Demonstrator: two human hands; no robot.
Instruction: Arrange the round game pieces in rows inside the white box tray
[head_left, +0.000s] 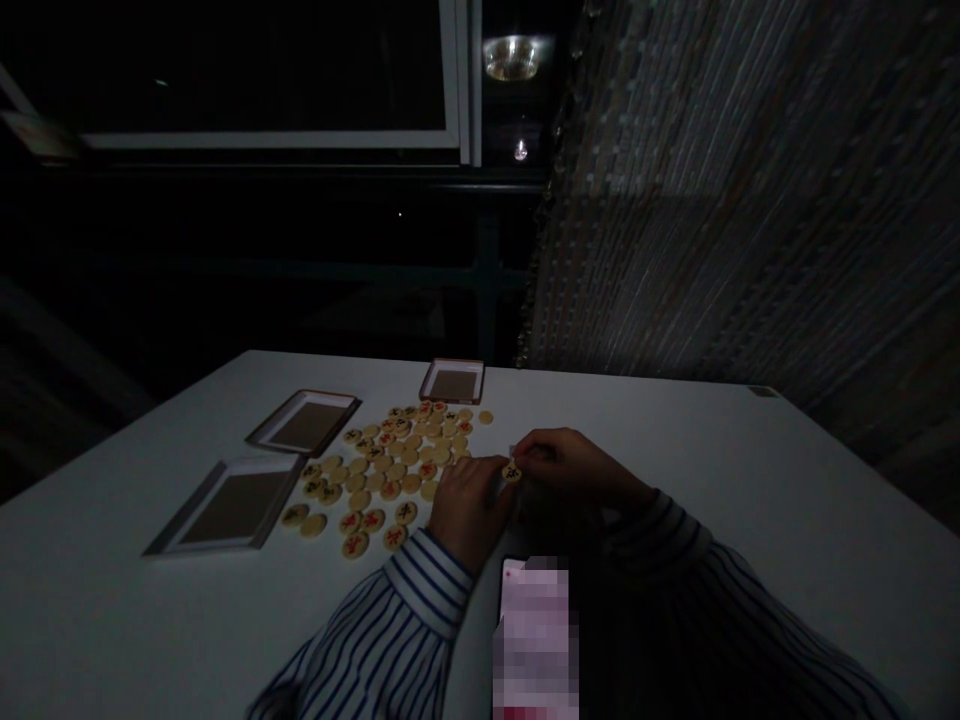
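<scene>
Between my two hands, a round Chinese chess piece (511,473) with a dark character is held up over the table. My left hand (469,508) is closed on it from the left, with the piece at its fingertips. My right hand (576,466) is closed in a pinch at the piece's upper right edge. A small pale bit shows by its fingertips, too small to make out. Just left of my hands lies a loose spread of many round wooden chess pieces (383,464), some with red or black characters, others blank side up.
Shallow open trays stand around the pieces: one front left (169,543), one behind it (259,432), one at the back (481,385). A lit phone (536,630) lies before me on the white table (735,480). A bead curtain (675,200) hangs behind.
</scene>
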